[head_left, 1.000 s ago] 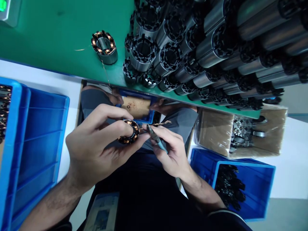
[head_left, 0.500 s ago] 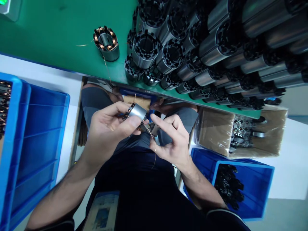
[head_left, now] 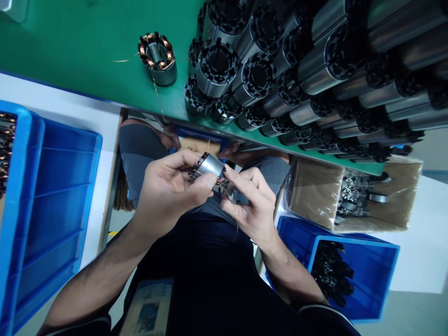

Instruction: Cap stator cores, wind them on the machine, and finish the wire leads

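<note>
My left hand (head_left: 171, 189) grips a motor stator (head_left: 210, 166), a short silvery cylinder with dark toothed ends, between thumb and fingers. Thin copper wire (head_left: 237, 217) trails from the stator's right end down past my right thumb. My right hand (head_left: 250, 196) is curled, its index fingertip touching that end, and the wire runs into its pinch. Something greyish shows between the right fingers, too small to make out. On the green table (head_left: 87, 56) stands a wound stator (head_left: 164, 70) with copper coils and loose wire ends.
Many stator cores (head_left: 217, 70) stand and lie stacked on the table's right side. Blue crates (head_left: 59, 186) are at left, one with copper-wound parts. To the right are a plastic-lined carton (head_left: 315, 193) of metal rings and a blue bin (head_left: 378, 280) of black parts.
Both hands have shifted slightly to the right with the stator. The right index fingertip has come against the stator's end, and the trailing wire has moved right too.
</note>
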`<state>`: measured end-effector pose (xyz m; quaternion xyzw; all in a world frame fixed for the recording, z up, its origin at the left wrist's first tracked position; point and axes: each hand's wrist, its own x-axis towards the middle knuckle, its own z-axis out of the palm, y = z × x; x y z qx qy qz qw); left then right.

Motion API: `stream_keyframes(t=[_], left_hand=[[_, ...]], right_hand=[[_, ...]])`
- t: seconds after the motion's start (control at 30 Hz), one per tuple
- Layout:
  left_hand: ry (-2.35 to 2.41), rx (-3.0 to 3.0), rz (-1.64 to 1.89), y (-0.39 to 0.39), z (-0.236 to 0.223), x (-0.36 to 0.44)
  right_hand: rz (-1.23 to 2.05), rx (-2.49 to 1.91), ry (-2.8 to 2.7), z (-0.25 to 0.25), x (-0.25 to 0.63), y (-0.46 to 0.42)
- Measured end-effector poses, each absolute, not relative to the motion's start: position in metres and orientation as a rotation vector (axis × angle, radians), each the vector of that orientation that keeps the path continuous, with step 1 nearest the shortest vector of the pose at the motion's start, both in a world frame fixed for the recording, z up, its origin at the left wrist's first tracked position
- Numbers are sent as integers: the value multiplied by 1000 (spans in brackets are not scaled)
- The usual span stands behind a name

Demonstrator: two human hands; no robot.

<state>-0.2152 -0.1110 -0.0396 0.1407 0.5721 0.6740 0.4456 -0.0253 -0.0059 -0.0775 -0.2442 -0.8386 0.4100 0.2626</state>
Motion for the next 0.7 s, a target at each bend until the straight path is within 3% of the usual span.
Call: stream_keyframes(t=[0.3, 0.5, 0.6, 0.7], left_hand=[[1636, 234, 1777, -113, -81, -221], [2206, 372, 1800, -246, -59, -293], [2947, 668, 1420, -335, -25, -330], [3153, 862, 647, -392, -8, -353]], right_hand=[[1491, -838, -2471, -99, -34, 14], [1510, -1068, -2726, -152, -24, 22], [1503, -1045, -2778, -174, -19, 20], [1479, -915, -2812, -183, -21, 17]])
